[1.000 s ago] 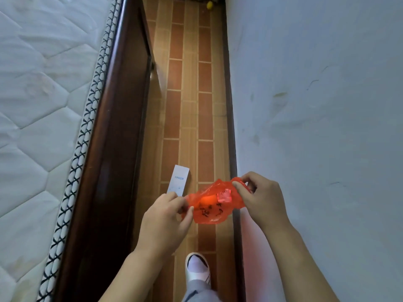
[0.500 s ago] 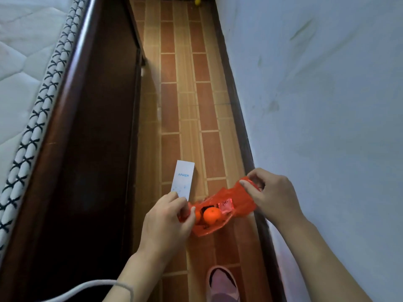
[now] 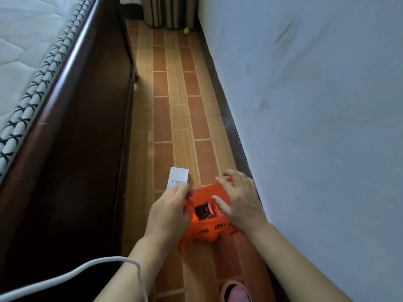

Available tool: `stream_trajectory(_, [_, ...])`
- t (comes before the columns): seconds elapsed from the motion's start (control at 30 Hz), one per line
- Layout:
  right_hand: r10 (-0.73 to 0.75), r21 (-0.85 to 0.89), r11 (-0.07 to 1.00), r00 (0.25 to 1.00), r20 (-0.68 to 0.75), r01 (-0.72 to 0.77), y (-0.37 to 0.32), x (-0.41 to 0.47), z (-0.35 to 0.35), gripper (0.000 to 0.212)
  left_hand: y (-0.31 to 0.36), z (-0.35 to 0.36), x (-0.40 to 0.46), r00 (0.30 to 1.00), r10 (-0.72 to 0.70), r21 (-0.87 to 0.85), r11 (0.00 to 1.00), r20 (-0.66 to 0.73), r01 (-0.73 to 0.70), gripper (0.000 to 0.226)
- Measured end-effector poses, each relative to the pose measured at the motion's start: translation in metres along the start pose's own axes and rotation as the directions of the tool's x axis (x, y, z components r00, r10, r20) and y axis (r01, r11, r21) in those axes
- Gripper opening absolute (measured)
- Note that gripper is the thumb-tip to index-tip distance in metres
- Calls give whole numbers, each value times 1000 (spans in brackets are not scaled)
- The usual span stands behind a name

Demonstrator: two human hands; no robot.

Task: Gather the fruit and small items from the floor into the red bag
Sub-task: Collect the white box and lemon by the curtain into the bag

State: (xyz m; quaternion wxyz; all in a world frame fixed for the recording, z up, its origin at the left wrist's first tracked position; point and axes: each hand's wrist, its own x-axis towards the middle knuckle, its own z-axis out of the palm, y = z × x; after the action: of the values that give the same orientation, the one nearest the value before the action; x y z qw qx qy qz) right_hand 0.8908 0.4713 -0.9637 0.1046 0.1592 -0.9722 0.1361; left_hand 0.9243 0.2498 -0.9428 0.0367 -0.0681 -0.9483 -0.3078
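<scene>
The red bag [image 3: 209, 231] sits low over the tiled floor with its mouth open. Inside lie a dark packet with a pink edge [image 3: 202, 211] and an orange fruit [image 3: 194, 217]. My left hand [image 3: 169, 211] pinches the bag's crumpled left rim, and its fingertips overlap the near end of a white Anker box [image 3: 178, 176] lying on the floor. My right hand [image 3: 238, 200] hovers over the bag's right side with fingers spread and the thumb at the mouth. A small yellow fruit [image 3: 186, 31] lies far down the floor by the wall.
The floor strip is narrow, between a dark wooden bed frame [image 3: 87, 149] with a mattress on the left and a pale wall [image 3: 316, 127] on the right. A ribbed curtain [image 3: 170, 12] closes the far end. A white cable [image 3: 72, 273] crosses my left forearm. A pink slipper [image 3: 235, 290] shows below.
Both hands have lowered the bag toward the floor beside the white box. My right hand has let go of the bag's handle and spread its fingers. The view has moved forward.
</scene>
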Motion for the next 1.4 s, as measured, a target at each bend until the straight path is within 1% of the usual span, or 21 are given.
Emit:
stream_trajectory(0.1, [-15, -38, 999, 988, 152, 21, 1, -6, 17, 68, -4, 16, -7, 991, 94, 123, 987, 90, -105, 44])
stream_trajectory(0.13, [-14, -50, 998, 978, 207, 25, 3, -7, 21, 74, -5, 23, -10, 985, 116, 162, 977, 128, -136, 44])
stream_trajectory(0.2, [-16, -65, 997, 957, 291, 37, 8, -9, 27, 83, -5, 33, -14, 967, 83, 228, 964, 241, -140, 45])
stream_trajectory(0.27, [-35, -87, 994, 940, 340, 69, 14, -11, 35, 90, -8, 43, -13, 929, -12, 290, 952, 371, -103, 53])
stream_trajectory(0.3, [-46, -97, 992, 933, 357, 85, 16, -12, 40, 92, -12, 46, -10, 911, -43, 323, 941, 410, -101, 57])
stream_trajectory(0.43, [-50, -110, 989, 917, 397, 102, 29, -21, 61, 99, -30, 62, 1, 862, -81, 403, 903, 500, -148, 66])
stream_trajectory(0.53, [-63, -119, 984, 886, 459, 132, 42, -32, 80, 102, -43, 72, 2, 820, -91, 445, 871, 565, -209, 65])
stream_trajectory(0.6, [-63, -122, 982, 853, 518, 147, 50, -40, 91, 103, -48, 77, 0, 788, -116, 452, 864, 605, -220, 62])
stream_trajectory(0.7, [-62, -127, 979, 826, 561, 160, 58, -48, 105, 104, -54, 81, -5, 740, -151, 462, 855, 655, -234, 59])
stream_trajectory(0.8, [-59, -123, 978, 783, 619, 171, 66, -52, 118, 105, -57, 82, -7, 725, -159, 445, 868, 671, -221, 57])
stream_trajectory(0.9, [-27, -117, 983, 746, 666, 140, 75, -53, 127, 108, -58, 83, -5, 743, -170, 429, 887, 648, -172, 53])
stream_trajectory(1.03, [9, -120, 987, 723, 691, 102, 81, -51, 130, 116, -63, 83, -4, 758, -212, 477, 867, 616, -145, 51])
stream_trajectory(1.13, [46, -139, 988, 735, 677, 67, 80, -47, 123, 116, -60, 80, -2, 808, -201, 514, 846, 554, -142, 47])
stream_trajectory(1.17, [41, -136, 989, 758, 651, 63, 77, -46, 121, 114, -57, 78, -1, 836, -161, 522, 836, 524, -167, 45])
stream_trajectory(1.23, [-22, -116, 988, 846, 533, 98, 71, -46, 117, 105, -50, 76, 3, 894, -24, 505, 832, 448, -231, 37])
stream_trajectory(1.27, [-77, -105, 985, 891, 447, 138, 67, -46, 116, 98, -46, 76, 6, 911, 54, 487, 832, 409, -268, 29])
stream_trajectory(1.3, [-139, -93, 978, 919, 368, 185, 63, -47, 117, 92, -43, 77, 8, 915, 120, 471, 827, 384, -306, 21])
stream_trajectory(1.33, [-204, -83, 967, 929, 308, 239, 60, -49, 118, 84, -42, 80, 10, 913, 171, 466, 816, 372, -342, 20])
stream_trajectory(1.37, [-267, -76, 951, 922, 279, 299, 56, -52, 120, 77, -43, 84, 10, 909, 209, 474, 798, 360, -371, 29])
stream_trajectory(1.4, [-323, -67, 933, 905, 276, 354, 54, -56, 124, 70, -44, 87, 11, 896, 225, 473, 786, 382, -399, 44])
